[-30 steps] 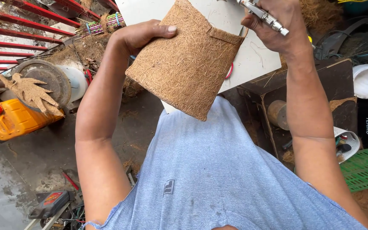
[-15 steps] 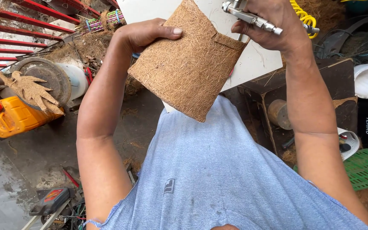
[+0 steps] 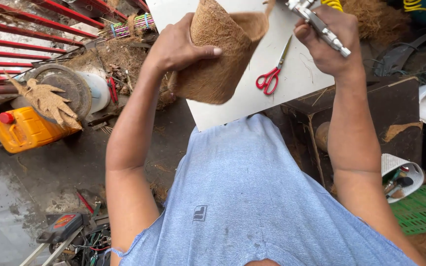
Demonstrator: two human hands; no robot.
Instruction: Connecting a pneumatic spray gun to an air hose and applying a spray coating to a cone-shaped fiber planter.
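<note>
A rolled cone of brown coconut-fibre matting [image 3: 218,54] is gripped in the left hand [image 3: 181,44], the thumb laid across its outer face and the open mouth turned upward. A metal stapler-like tool [image 3: 319,24] is clasped in the right hand [image 3: 329,42], close beside the cone's upper edge. Below them a white board [image 3: 292,74] is seen, on which red-handled scissors [image 3: 272,74] are laid. To the left, on the wet floor, a yellow jerrycan [image 3: 25,130] with a red cap is placed beside a leaf-shaped fibre cut-out [image 3: 45,101]. A blue-grey shirt [image 3: 262,197] fills the lower frame.
</note>
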